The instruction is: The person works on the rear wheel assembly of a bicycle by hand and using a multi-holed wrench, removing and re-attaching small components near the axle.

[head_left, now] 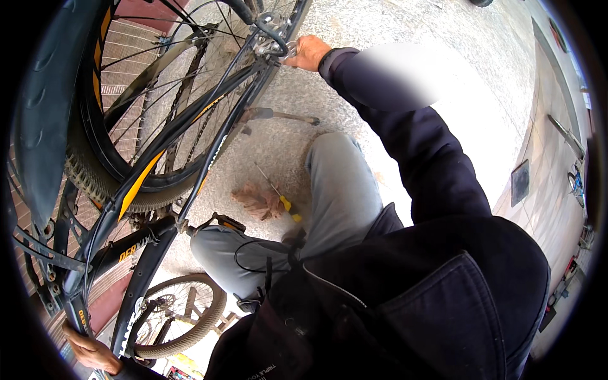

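Observation:
A black bicycle frame with orange trim stands close along my left side. At the lower left, my left hand is wrapped round a frame tube with a thin cable running along it. My right hand reaches far forward to the metal parts at the hub of the spoked wheel. Its fingers are closed there on a small shiny piece, too hidden to name. The knobbly tyre and a dark mudguard lie at the left. A kickstand sticks out from the frame.
On the speckled floor by my knees lie a yellow-handled screwdriver and a crumpled brownish cloth or glove. A pedal is close to my knee. Another wheel shows at the bottom. A dark square plate is far right.

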The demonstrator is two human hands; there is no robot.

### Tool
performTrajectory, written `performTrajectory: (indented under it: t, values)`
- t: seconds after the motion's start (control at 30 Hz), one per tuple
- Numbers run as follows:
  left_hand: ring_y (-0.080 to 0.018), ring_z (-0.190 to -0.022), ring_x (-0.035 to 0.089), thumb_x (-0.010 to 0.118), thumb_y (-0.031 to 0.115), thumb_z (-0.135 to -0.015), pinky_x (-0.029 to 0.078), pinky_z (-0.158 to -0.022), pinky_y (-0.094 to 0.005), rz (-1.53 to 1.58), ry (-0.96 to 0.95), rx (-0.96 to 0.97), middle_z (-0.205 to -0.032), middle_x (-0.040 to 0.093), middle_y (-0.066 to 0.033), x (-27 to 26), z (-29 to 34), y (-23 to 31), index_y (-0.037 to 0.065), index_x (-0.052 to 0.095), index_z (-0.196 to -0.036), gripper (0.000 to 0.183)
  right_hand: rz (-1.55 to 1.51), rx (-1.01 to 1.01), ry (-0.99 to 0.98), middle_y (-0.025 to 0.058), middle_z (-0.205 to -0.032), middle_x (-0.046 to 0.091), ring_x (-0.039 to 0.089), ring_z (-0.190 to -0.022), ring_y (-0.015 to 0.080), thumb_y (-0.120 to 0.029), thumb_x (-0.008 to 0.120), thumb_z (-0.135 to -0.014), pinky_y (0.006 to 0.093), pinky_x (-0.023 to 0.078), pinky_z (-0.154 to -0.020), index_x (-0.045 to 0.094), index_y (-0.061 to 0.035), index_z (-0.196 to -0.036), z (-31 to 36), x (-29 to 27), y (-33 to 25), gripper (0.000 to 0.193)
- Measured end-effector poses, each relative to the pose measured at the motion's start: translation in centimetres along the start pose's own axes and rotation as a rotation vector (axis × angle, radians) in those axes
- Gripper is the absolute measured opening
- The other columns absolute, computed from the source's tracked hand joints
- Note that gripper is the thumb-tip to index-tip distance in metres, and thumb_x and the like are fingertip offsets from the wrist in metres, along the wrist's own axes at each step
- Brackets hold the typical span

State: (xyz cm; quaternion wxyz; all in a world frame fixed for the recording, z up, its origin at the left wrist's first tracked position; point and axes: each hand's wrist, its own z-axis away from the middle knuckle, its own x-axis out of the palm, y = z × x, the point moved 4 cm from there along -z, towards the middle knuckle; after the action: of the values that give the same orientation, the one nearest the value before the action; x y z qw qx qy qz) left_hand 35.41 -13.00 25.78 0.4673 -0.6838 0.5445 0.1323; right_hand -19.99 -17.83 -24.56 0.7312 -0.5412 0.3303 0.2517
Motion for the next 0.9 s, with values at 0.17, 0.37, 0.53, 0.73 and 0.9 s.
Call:
performTrajectory:
  t: [0.17, 0.37, 0.53, 0.73, 0.9]
  values:
    - [-0.0307, -0.092, 0.061, 0.026, 0.047, -0.096, 0.045, -0.076, -0.0372, -0.022, -0.034, 0.009, -0.103, 0.065, -0.0124, 0.1, -0.2, -0.1, 0.009, 0.062, -0.112, 0.055, -0.987, 0.186, -0.162, 0.008, -0.065, 0.065, 0.061, -0.054, 0.0152, -0.025, 0.069, -0.077, 0.0287, 0.046, -0.045, 0.067, -0.0029, -0.081, 3.7, 4.3, -2.1, 0.023]
    - [-0.0312, -0.092, 0.061, 0.028, 0.046, -0.096, 0.045, -0.076, -0.0372, 0.001, -0.021, 0.002, -0.102, 0.065, -0.0134, 0.0, -0.1, 0.3, 0.007, 0.061, -0.112, 0.053, -1.22, 0.224, -0.223, 0.0124, -0.06, 0.063, 0.054, -0.041, 0.0129, -0.025, 0.067, -0.077, 0.0257, 0.038, -0.035, 0.064, 0.0028, -0.073, 7.1, 5.7, -6.9, 0.028]
    - [-0.0287, -0.094, 0.062, 0.029, 0.03, -0.098, 0.047, -0.077, -0.0341, -0.039, -0.014, 0.027, -0.106, 0.064, -0.0131, -0.2, 0.2, 0.5, 0.005, 0.057, -0.116, 0.042, -1.459, 0.316, -0.348, 0.0195, -0.071, 0.063, 0.061, -0.051, 0.0206, -0.017, 0.063, -0.079, 0.0279, 0.031, -0.031, 0.061, 0.0065, -0.076, 7.5, 6.1, -8.8, 0.024]
    - [-0.0311, -0.101, 0.059, 0.032, 0.031, -0.098, 0.046, -0.083, -0.0338, 0.091, 0.009, 0.015, -0.113, 0.061, -0.0159, -0.1, 0.4, 0.5, 0.001, 0.056, -0.117, 0.043, -1.962, 0.299, -0.525, 0.0062, -0.06, 0.05, 0.047, -0.043, 0.0143, -0.02, 0.061, -0.081, 0.0221, 0.023, -0.03, 0.051, -0.0038, -0.071, 9.3, 5.6, -10.6, 0.022]
    - [-0.0315, -0.099, 0.06, 0.032, 0.032, -0.098, 0.046, -0.082, -0.0338, 0.139, 0.026, 0.017, -0.109, 0.062, -0.0167, -0.1, 0.6, 0.9, -0.001, 0.058, -0.113, 0.044, -2.145, 0.335, -0.369, 0.004, -0.066, 0.048, 0.045, -0.043, 0.0128, -0.023, 0.061, -0.084, 0.0214, 0.024, -0.03, 0.047, -0.0078, -0.075, 9.3, 5.7, -12.4, 0.023]
